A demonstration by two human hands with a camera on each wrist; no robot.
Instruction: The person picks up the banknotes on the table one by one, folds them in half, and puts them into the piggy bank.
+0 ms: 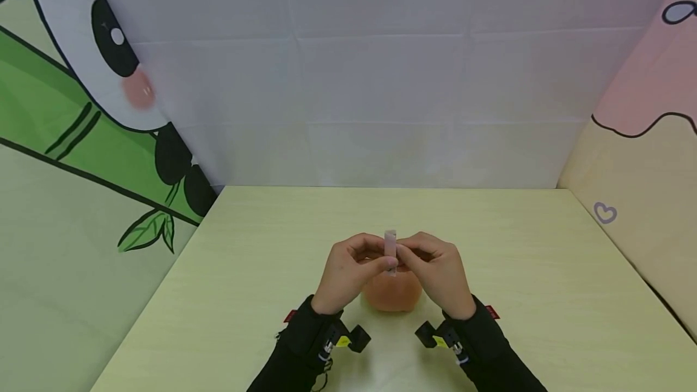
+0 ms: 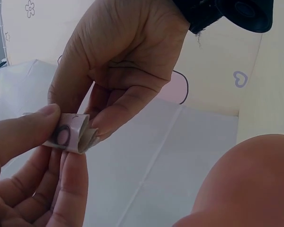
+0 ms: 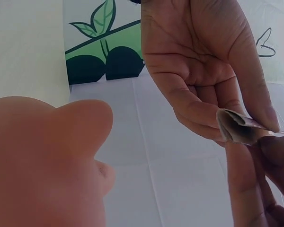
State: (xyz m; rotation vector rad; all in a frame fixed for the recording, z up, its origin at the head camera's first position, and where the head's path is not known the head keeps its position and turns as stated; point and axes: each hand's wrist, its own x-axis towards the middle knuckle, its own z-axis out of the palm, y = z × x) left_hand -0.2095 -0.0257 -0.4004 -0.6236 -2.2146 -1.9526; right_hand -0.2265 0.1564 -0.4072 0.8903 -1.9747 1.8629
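Note:
A folded banknote (image 1: 390, 242), pale pinkish with a printed figure showing, stands upright between both hands in the head view. My left hand (image 1: 348, 266) pinches one side of it, thumb across its lower part. Opposite, my right hand (image 1: 437, 268) pinches the other edge between thumb and fingertips. The wrist views show the folded layers of the banknote (image 2: 68, 135) parted at one end. Below and just behind the hands sits a rounded orange-pink piggy bank (image 1: 393, 295); its ear and snout appear in the right wrist view, while its top is hidden by the hands from above.
The pale yellow table (image 1: 261, 247) spreads out around the hands. A white cloth backdrop (image 1: 381, 77) rises at its far edge, with printed cartoon panels at left and right. Small black cameras (image 1: 358, 339) are strapped to both wrists.

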